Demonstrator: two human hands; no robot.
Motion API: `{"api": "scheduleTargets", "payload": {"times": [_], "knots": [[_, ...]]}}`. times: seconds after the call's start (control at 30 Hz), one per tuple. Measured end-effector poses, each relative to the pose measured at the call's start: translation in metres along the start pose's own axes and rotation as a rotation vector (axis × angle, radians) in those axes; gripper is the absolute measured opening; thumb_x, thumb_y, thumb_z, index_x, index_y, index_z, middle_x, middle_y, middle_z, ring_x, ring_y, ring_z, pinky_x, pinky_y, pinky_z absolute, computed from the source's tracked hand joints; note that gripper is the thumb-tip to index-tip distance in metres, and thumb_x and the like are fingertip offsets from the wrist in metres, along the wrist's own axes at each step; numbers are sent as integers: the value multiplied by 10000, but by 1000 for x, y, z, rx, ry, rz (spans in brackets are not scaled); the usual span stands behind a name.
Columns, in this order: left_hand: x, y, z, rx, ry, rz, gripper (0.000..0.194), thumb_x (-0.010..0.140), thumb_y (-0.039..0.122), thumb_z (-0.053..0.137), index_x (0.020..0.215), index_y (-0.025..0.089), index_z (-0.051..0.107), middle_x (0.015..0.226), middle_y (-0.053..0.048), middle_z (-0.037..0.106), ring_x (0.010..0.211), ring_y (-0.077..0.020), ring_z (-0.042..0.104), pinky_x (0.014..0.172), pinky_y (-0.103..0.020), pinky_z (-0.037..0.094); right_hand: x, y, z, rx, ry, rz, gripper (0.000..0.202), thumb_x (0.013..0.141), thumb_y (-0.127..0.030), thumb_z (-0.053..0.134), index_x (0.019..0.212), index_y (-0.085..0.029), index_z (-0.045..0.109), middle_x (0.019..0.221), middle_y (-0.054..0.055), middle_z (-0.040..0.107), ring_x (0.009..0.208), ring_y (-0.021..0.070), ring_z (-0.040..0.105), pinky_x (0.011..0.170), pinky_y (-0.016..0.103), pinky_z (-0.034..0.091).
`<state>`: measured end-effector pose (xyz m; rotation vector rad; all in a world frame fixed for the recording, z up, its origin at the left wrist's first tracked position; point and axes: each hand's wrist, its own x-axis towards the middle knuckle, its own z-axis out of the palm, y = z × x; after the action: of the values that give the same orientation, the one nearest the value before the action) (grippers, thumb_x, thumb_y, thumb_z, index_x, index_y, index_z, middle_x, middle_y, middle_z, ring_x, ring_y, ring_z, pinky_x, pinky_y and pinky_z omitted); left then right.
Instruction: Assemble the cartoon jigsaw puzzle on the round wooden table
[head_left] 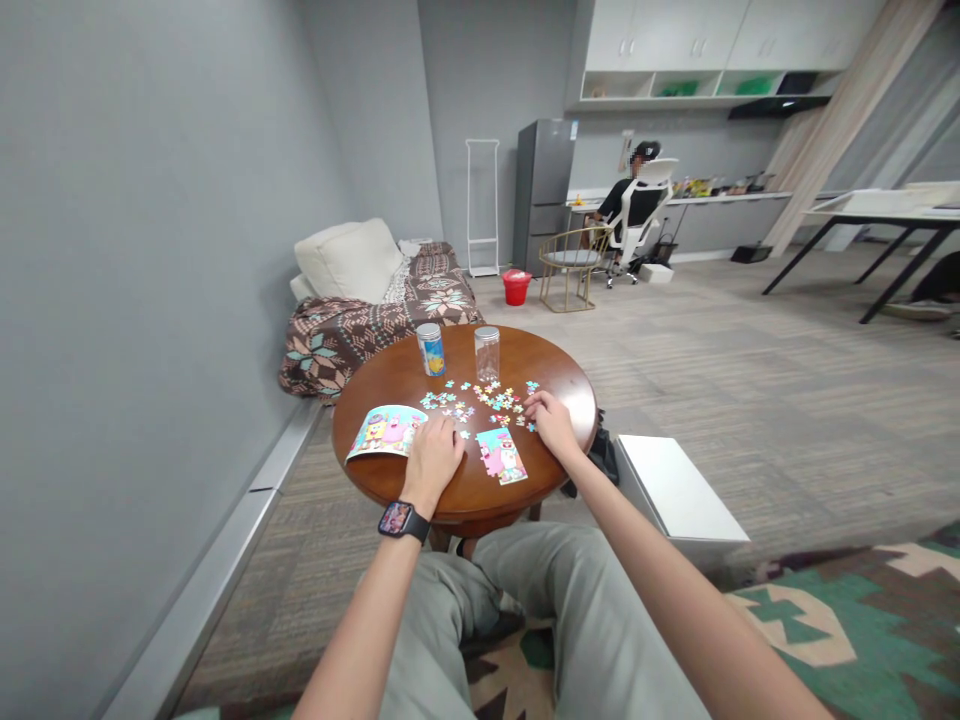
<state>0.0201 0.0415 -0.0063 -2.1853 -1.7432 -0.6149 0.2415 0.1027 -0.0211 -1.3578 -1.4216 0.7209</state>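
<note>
My left hand (435, 450) rests on the round wooden table (375, 385), at the right edge of a colourful cartoon picture sheet (386, 430); its fingers are curled, and what they hold, if anything, is too small to make out. At the right side of the scattered puzzle pieces (499, 400) is my right hand (551, 420), fingers bent over small pieces; whether it grips one is unclear. Between the hands, nearer to me, lies a partly joined puzzle (502, 456) with pink and white figures.
Behind the pieces stand a clear jar (487, 355) and a jar with a blue label (431, 350). A white box (679, 485) is right of the table, a covered sofa (375, 310) behind it. A person (619, 200) sits in the background near a red bucket (516, 288).
</note>
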Motion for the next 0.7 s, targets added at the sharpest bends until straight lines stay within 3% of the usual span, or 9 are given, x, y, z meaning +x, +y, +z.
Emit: {"api": "scheduleTargets", "payload": {"times": [0.23,0.7], "knots": [[-1,-1,2,-98,-34,110,144,874,143,523,850,171,662,965,-81,705,917,-222,634,867,-351,481,-2,-1,1,11,13,5,205,681,-217,362,714,-220,564,678,7,638,701,180,591,712,284,434],[-1,0,1,-122,-48,56,183,879,167,522,907,163,703,1019,-89,693,939,-223,629,878,-363,494,-2,-3,-1,-53,-6,5,211,691,-216,381,752,-215,583,680,0,643,706,169,593,694,268,423]]}}
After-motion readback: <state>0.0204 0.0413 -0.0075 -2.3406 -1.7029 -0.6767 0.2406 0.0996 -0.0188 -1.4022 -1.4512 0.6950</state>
